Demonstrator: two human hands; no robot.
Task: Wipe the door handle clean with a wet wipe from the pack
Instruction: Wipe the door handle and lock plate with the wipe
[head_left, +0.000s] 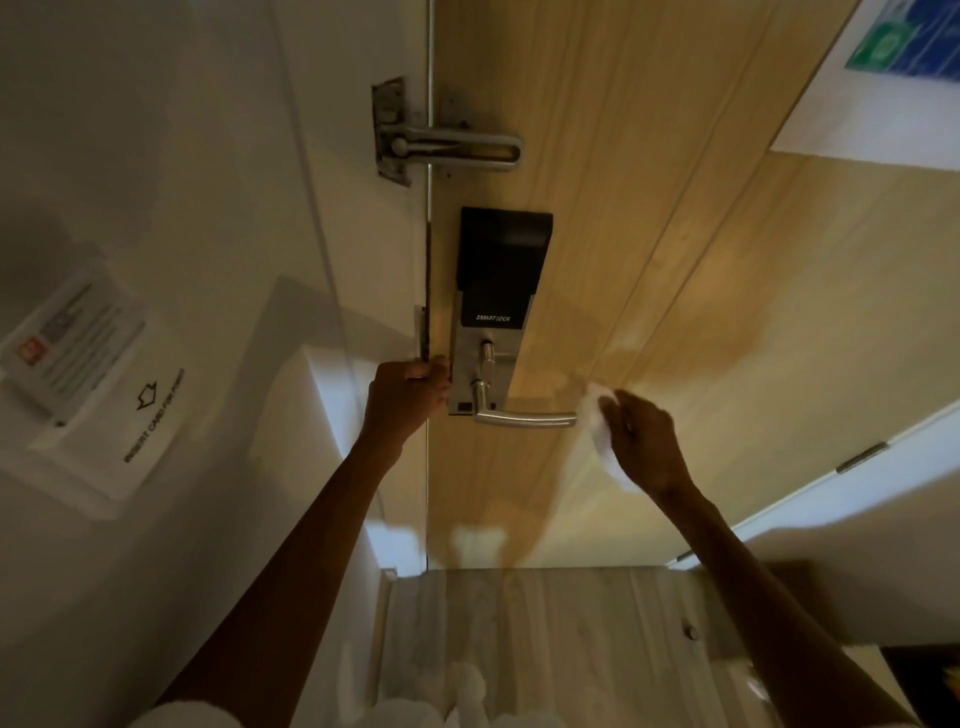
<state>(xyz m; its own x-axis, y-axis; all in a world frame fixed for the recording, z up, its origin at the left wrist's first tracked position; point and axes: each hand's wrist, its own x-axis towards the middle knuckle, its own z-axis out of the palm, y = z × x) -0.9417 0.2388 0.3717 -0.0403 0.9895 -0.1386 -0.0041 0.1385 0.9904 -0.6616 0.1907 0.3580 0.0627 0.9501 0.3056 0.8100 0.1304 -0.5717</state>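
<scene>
Both bare forearms reaching up from the bottom edge toward a pale wooden door. Left hand curled round the door's free edge just left of the lock plate, fingers wrapped together on that edge. Right hand raised just right of the lever's tip, fingers pinched closed on a crumpled white wet wipe, which bulges out to the left of the knuckles and trails down below the palm. Wipe just beside the free end of the door handle; contact with the metal not discernible. Handle a silver lever, lying level, pointing right from a silver lock plate close to the door's left edge. Above it a black panel marked SMART LOCK, higher still a metal swing-bar guard bridging door and frame. Card slot holder on the white wall to the left. Pack not visible.
</scene>
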